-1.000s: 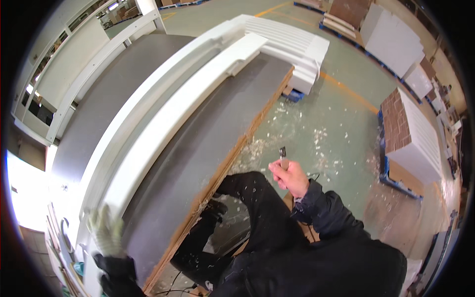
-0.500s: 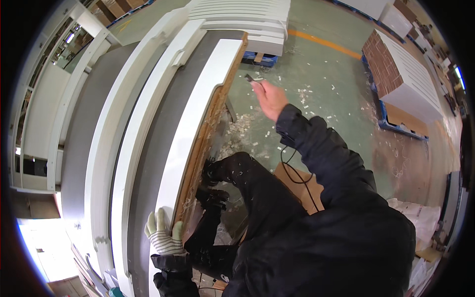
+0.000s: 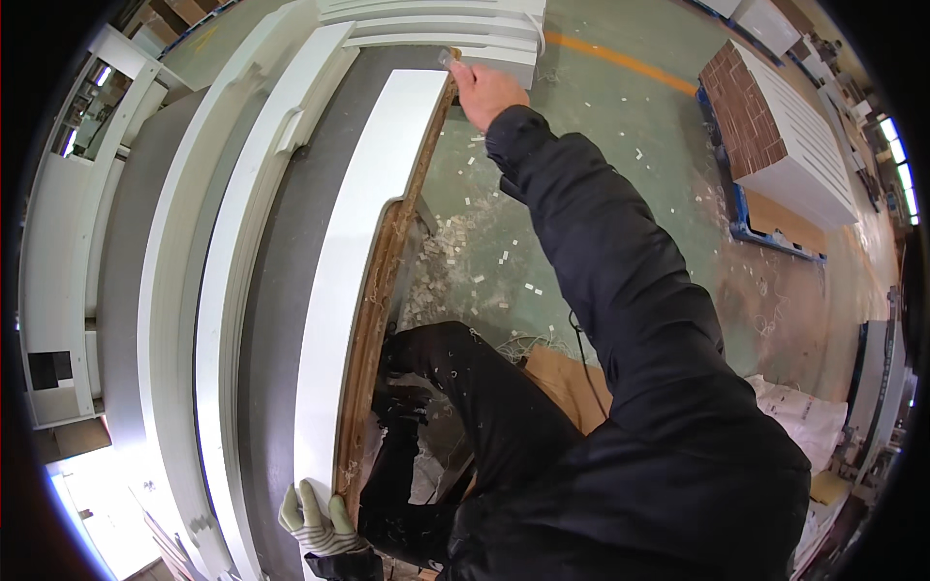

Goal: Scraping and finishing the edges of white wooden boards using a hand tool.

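Currently, a person's gloved left hand (image 3: pixel 318 523) rests with fingers extended on the near end of a long white panel (image 3: pixel 373 165), which stretches ahead of that hand along the brown edge of a grey-topped bench (image 3: pixel 271 281). Far beyond it, the bare right hand (image 3: pixel 492 95), at the end of a dark sleeve (image 3: pixel 620 242), closes around a small tool (image 3: pixel 447 58) by the panel's far end; whether tool and panel touch cannot be told. A second white piece (image 3: pixel 218 290) runs left of the gloved hand. Pale chips (image 3: pixel 436 252) litter the green floor (image 3: pixel 620 184) on the near side of the bare hand. Well to that hand's right, a stack of white boards (image 3: pixel 794 145) sits on a blue pallet (image 3: pixel 744 213).
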`<act>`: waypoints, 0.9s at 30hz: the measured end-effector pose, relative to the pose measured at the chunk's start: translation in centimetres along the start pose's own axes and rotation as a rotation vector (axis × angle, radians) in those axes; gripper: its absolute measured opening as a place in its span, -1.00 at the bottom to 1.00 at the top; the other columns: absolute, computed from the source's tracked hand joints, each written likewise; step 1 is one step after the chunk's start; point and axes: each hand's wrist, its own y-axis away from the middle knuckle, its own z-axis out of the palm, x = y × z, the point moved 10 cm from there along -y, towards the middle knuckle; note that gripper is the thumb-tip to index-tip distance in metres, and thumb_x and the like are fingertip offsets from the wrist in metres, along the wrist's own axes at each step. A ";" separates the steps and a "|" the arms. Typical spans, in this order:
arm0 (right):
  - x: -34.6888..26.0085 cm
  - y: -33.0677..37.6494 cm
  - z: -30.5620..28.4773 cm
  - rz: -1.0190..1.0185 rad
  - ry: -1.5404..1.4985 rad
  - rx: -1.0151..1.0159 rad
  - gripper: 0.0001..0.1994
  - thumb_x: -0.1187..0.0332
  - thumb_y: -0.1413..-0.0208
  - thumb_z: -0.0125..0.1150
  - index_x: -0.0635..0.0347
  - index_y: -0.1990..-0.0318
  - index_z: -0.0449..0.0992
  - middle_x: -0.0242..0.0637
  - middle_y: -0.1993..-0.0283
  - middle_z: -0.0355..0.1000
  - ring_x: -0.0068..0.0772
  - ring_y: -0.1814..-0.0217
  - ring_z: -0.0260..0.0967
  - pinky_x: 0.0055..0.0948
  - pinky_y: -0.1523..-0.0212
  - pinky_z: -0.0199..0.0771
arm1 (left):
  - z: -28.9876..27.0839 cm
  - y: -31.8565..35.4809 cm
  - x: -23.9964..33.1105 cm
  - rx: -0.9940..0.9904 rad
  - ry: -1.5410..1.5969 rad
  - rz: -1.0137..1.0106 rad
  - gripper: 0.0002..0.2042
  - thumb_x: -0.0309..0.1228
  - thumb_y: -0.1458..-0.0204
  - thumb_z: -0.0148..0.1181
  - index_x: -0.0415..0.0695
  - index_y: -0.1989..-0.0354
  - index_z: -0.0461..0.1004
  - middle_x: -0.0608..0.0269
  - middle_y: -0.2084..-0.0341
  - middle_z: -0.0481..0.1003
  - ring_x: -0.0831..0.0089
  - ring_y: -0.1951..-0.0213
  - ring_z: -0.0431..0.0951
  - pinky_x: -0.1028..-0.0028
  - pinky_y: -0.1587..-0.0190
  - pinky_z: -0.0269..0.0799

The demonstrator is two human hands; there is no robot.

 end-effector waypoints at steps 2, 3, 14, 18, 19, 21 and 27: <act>-1.2 2.4 0.7 -0.070 -0.069 -0.126 -0.49 -0.13 -0.31 -0.09 0.13 0.31 0.57 0.02 0.41 0.50 0.17 0.32 0.47 0.00 0.30 0.43 | -0.2 0.0 -0.2 -0.021 -0.026 0.023 -0.47 -0.25 -0.10 0.23 -0.15 -0.25 0.37 -0.09 -0.12 0.30 0.00 -0.07 0.32 0.06 -0.05 0.38; -2.3 3.8 0.8 -0.133 0.013 -0.208 -0.51 -0.11 -0.30 -0.07 0.12 0.31 0.57 0.00 0.44 0.49 0.13 0.33 0.48 -0.03 0.30 0.45 | 0.0 -0.1 0.3 -0.038 -0.046 0.048 -0.46 -0.30 -0.06 0.26 -0.16 -0.25 0.37 -0.08 -0.13 0.29 0.01 -0.05 0.32 0.08 -0.03 0.40; -0.1 0.6 1.2 -0.109 -0.036 -0.222 -0.44 -0.15 -0.29 -0.15 0.15 0.23 0.62 0.07 0.29 0.54 0.25 0.20 0.47 0.06 0.12 0.47 | -0.4 0.1 0.4 -0.019 0.068 0.020 -0.51 -0.31 -0.13 0.21 -0.14 -0.24 0.39 -0.05 -0.11 0.33 0.08 -0.08 0.35 0.13 -0.09 0.36; 4.3 -3.9 -0.6 -0.019 0.061 0.013 -0.39 -0.21 -0.25 -0.08 0.20 0.40 0.59 -0.07 0.46 0.53 0.06 0.42 0.46 -0.17 0.26 0.45 | 0.0 -0.1 0.0 -0.036 0.028 0.039 -0.49 -0.29 -0.05 0.26 -0.17 -0.20 0.42 -0.07 -0.11 0.32 0.08 -0.03 0.32 0.11 -0.03 0.37; 3.4 -3.5 -0.1 -0.045 -0.048 -0.051 -0.40 -0.20 -0.25 -0.07 0.20 0.42 0.59 -0.11 0.51 0.50 -0.07 0.45 0.45 -0.21 0.29 0.44 | -0.2 0.2 0.1 -0.014 0.039 0.034 -0.49 -0.27 -0.04 0.28 -0.16 -0.19 0.44 -0.05 -0.11 0.31 0.08 -0.04 0.31 0.11 -0.04 0.37; 1.9 -2.2 1.2 -0.046 -0.219 -0.200 -0.41 -0.19 -0.25 -0.03 0.20 0.47 0.57 -0.29 0.62 0.40 -0.41 0.53 0.39 -0.30 0.38 0.39 | -0.3 0.1 0.5 -0.005 0.027 0.010 -0.49 -0.26 -0.04 0.29 -0.15 -0.19 0.44 -0.04 -0.11 0.32 0.07 -0.04 0.31 0.11 -0.04 0.36; -6.6 13.8 2.5 -0.156 -0.286 -0.719 -0.42 -0.14 -0.30 -0.02 0.25 0.40 0.59 -0.30 0.64 0.40 -0.41 0.56 0.36 -0.29 0.43 0.39 | -0.7 0.0 1.2 0.011 0.031 0.009 -0.50 -0.27 -0.06 0.29 -0.09 -0.21 0.43 0.00 -0.11 0.32 0.06 -0.06 0.31 0.09 -0.05 0.36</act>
